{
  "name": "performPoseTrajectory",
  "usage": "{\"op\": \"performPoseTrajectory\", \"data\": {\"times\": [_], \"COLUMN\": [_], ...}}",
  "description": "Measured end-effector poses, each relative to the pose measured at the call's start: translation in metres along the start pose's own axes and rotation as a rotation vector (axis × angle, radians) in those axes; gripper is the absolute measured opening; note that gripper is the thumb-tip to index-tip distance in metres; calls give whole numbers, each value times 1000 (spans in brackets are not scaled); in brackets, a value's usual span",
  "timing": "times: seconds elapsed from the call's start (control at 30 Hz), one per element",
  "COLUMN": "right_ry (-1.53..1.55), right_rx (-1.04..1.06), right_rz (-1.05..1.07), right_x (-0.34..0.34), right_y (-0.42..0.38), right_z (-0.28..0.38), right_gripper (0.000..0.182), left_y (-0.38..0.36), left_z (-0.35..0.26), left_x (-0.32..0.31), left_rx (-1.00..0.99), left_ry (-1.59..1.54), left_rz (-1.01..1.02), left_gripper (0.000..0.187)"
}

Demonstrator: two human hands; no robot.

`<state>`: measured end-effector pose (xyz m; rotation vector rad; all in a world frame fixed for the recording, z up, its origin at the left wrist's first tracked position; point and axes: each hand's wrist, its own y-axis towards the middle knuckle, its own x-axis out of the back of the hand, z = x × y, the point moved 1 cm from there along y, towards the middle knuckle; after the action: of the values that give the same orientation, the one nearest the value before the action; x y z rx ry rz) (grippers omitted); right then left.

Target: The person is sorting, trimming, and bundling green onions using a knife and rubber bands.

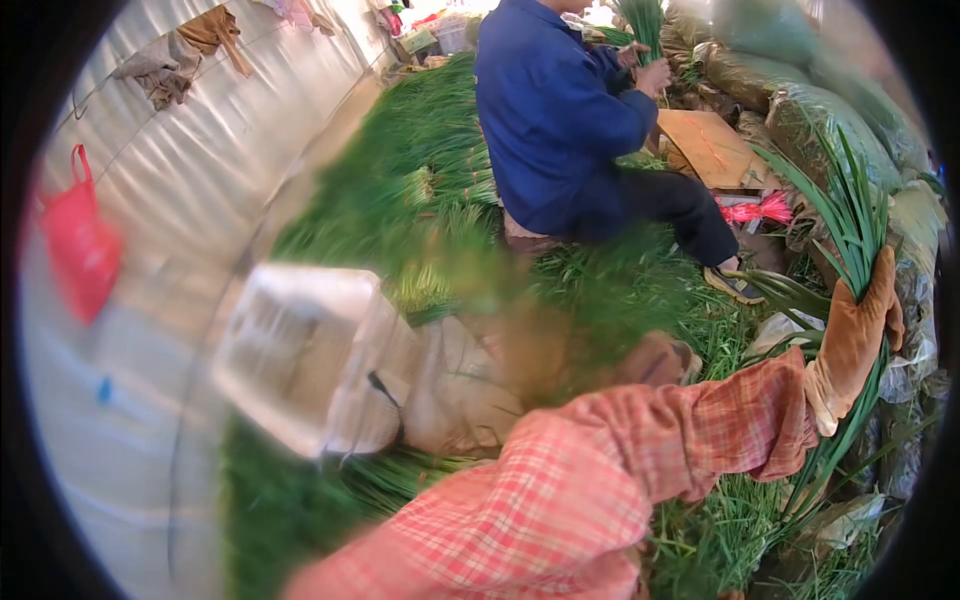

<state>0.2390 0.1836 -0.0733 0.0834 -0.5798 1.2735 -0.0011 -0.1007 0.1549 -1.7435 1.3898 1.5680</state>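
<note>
My left hand [850, 345], in a brown glove, is at the right side with its fingers wrapped round a bunch of garlic chives [850, 220]. The long flat leaves fan out above the glove, and the lower part of the bunch hangs down behind my wrist. My left arm, in a red plaid sleeve [600, 460], stretches across the lower view from left to right. Wrapped plastic bundles [910, 290] lie just beyond the hand. My right hand is out of sight.
A person in a blue jacket [560, 120] sits ahead, holding another green bunch [645, 25]. Cut greens [400, 160] cover much of the ground. A blurred white plastic crate [385, 330] stands at left, near a red bag [80, 250] on the sheeted wall. Cardboard [710, 145] lies behind.
</note>
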Motion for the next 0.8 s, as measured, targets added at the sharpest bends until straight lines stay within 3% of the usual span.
{"op": "performPoseTrajectory", "data": {"times": [0.07,0.13,0.2,0.23,0.3,0.33,0.37,0.4,0.47,0.5,0.53,0.57,0.63,0.67,0.7,0.8], "right_ry": [-199,-408,-501,-229,338,-410,-796,-420,-380,-622,-864,-948,-1115,-1025,-929,-397], "right_rx": [94,166,156,157,111,273,490,-89,121,94,72,87,153,255,351,480], "right_rz": [-155,-284,-323,-243,-110,-65,-34,1,-31,-76,-109,-174,-303,-301,-292,-161], "right_x": [11,27,44,68,118,94,83,68,42,36,34,27,10,1,-6,-55], "right_y": [-5,-4,0,19,61,42,38,30,23,22,22,21,26,30,33,29], "right_z": [7,8,7,-73,-233,-160,-150,-131,-100,-79,-60,-42,-8,2,10,65], "right_gripper": [25,25,25,21,16,15,15,34,57,65,72,69,61,57,53,28], "left_y": [-2,-10,-13,-21,-32,-35,-36,-40,-57,-71,-86,-101,-111,-114,-114,-116], "left_z": [11,-30,-43,-64,-96,-120,-147,-176,-235,-264,-277,-291,-308,-313,-279,-286], "left_x": [-8,1,44,60,120,157,200,249,330,355,360,364,385,395,337,361], "left_rx": [11,15,37,45,67,120,197,323,558,611,477,371,378,371,170,356], "left_ry": [-71,86,167,398,412,390,316,182,-59,-96,96,313,265,239,852,446], "left_rz": [-17,-24,-79,-182,-115,-70,-10,84,239,240,64,-124,-152,-160,-763,-474], "left_gripper": [37,36,32,29,25,24,23,24,28,31,34,36,40,43,36,34]}}
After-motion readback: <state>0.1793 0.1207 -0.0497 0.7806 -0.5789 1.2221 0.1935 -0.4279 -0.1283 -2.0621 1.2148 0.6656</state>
